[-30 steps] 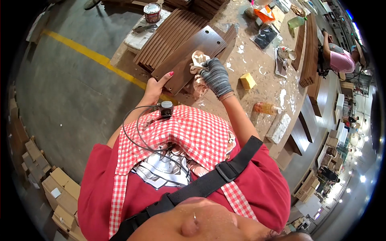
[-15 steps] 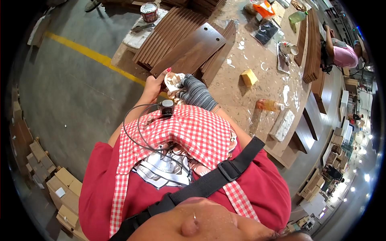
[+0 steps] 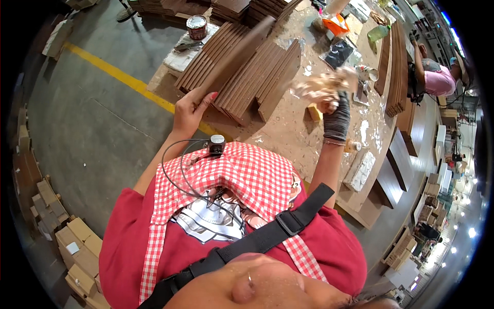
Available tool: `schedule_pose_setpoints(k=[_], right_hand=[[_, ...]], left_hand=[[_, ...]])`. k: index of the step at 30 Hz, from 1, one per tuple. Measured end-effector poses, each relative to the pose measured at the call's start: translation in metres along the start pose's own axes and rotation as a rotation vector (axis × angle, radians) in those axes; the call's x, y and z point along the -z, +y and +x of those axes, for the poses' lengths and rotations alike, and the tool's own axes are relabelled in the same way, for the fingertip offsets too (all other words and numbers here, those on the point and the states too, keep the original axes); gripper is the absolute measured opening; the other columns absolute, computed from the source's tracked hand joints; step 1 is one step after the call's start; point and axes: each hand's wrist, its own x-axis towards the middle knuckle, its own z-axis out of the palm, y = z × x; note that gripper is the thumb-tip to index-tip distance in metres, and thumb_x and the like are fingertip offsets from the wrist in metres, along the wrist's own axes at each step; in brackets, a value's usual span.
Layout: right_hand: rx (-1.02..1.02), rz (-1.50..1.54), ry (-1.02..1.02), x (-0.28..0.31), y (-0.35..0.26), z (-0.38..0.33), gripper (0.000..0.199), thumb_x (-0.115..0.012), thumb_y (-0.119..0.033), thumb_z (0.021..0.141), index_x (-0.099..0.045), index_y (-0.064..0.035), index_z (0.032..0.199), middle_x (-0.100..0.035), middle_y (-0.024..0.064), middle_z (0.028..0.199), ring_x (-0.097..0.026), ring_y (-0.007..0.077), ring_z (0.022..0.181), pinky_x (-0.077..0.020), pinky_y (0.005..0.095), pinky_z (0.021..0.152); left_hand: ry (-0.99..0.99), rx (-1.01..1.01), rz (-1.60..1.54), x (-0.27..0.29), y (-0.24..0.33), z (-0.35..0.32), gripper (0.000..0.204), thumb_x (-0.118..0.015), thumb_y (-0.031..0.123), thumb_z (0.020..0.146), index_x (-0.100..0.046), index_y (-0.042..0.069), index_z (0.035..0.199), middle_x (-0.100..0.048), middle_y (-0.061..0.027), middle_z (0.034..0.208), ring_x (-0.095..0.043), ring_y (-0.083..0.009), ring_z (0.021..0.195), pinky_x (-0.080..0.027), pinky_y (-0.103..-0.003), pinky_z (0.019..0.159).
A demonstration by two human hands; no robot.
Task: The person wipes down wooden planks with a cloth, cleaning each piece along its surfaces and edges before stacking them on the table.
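Note:
My left hand [image 3: 189, 112] grips the near end of a dark brown wooden board [image 3: 234, 59], its thumb on one side. The board is tilted up on edge over a row of similar brown boards [image 3: 252, 77] lying side by side on the workbench. My right hand [image 3: 337, 117], in a grey striped fingerless glove, is closed on a crumpled cream cloth [image 3: 321, 86]. Motion smears the cloth and the fingers. Beneath them, a yellow sponge [image 3: 315, 112] is partly covered. An amber bottle [image 3: 353, 146] by my right wrist is mostly hidden behind the forearm.
A tin can [image 3: 196, 27] stands on a pale block at the bench's left, beside a flat dark-handled tool [image 3: 188, 46]. Toward the right are a black plastic packet [image 3: 337, 53], a green bottle [image 3: 379, 32], and a paint-smeared white block [image 3: 360, 172]. Another person [image 3: 440, 80] works beyond the bench.
The board has gone from lying flat to tilted on edge in my left hand. My right hand has swung right with the cloth, away from my left, and now hangs over the sponge.

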Motion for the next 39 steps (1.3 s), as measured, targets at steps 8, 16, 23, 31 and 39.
schedule_pose_setpoints(k=[8,16,23,31,39], right_hand=[[0.006,0.484,-0.190,-0.004,0.007,0.035,0.031,-0.051,-0.026,0.096,-0.055,-0.0076,0.120,-0.062,0.0042,0.100,-0.058,0.0099,0.069,-0.0493,0.0212,0.055],[0.444,-0.750,-0.408,-0.132,0.104,-0.033,0.035,-0.068,-0.011,0.083,-0.057,-0.0092,0.117,-0.062,0.0110,0.107,-0.056,0.0225,0.107,-0.0473,0.0362,0.095],[0.838,-1.551,-0.423,-0.114,0.085,0.028,0.019,-0.060,-0.020,0.086,-0.066,-0.0092,0.100,-0.064,0.0125,0.100,-0.059,0.0308,0.093,-0.0477,0.0396,0.084],[-0.014,-0.380,0.301,-0.040,0.048,0.072,0.028,-0.063,-0.011,0.087,-0.062,-0.0056,0.114,-0.065,0.0042,0.088,-0.060,0.0128,0.067,-0.0499,0.0243,0.058],[-0.228,0.102,0.423,0.044,0.088,0.058,0.016,-0.056,-0.022,0.092,-0.063,-0.0150,0.105,-0.062,-0.0023,0.072,-0.055,0.0113,0.054,-0.0434,0.0270,0.044]], left_hand=[[-0.266,-0.558,0.527,-0.005,-0.025,-0.006,0.048,-0.059,0.002,0.077,-0.060,0.013,0.124,-0.050,-0.0032,0.136,-0.040,-0.0211,0.132,-0.027,-0.044,0.112],[-0.134,-0.444,0.494,-0.006,-0.041,-0.025,0.053,-0.053,-0.004,0.075,-0.056,0.011,0.126,-0.051,-0.0063,0.133,-0.044,-0.0247,0.126,-0.022,-0.044,0.113],[0.372,0.202,-0.173,0.019,-0.101,-0.059,0.028,-0.051,0.008,0.086,-0.059,0.004,0.113,-0.060,-0.0134,0.112,-0.058,-0.0241,0.101,-0.045,-0.035,0.091],[-0.053,0.757,-0.903,-0.003,-0.084,-0.042,0.035,-0.062,0.027,0.091,-0.056,-0.002,0.110,-0.065,-0.0100,0.087,-0.066,-0.0193,0.073,-0.057,-0.035,0.066],[0.019,0.631,-0.800,0.032,-0.011,-0.014,0.029,-0.063,0.020,0.090,-0.057,0.004,0.113,-0.065,-0.0048,0.094,-0.066,-0.0141,0.076,-0.057,-0.030,0.061]])
